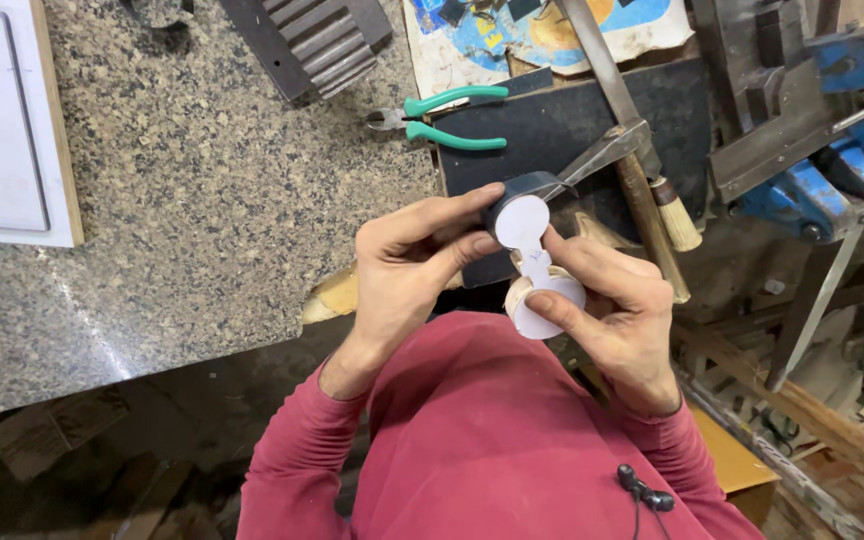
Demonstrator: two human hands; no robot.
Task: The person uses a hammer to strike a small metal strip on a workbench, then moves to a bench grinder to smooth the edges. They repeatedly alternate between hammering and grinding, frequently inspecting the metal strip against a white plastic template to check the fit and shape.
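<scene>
My left hand (pixel 407 255) and my right hand (pixel 612 300) meet in front of my chest. Between them is a small pale wooden piece (pixel 520 292) with a white paper cut-out (pixel 532 265) of two round lobes and a narrow neck laid on it. Left thumb and fingers pinch a dark tape roll (pixel 512 190) at the top lobe. My right thumb presses the lower lobe while the fingers wrap the wood from behind. Most of the wood is hidden by paper and fingers.
A speckled granite worktop (pixel 202 220) lies to the left with a white panel (pixel 2 120). Green-handled pliers (pixel 442 118) lie beside a dark board (pixel 572 125). A brush (pixel 674 215), metal bars and a blue vise (pixel 832 150) stand at the right. Scrap wood lies below.
</scene>
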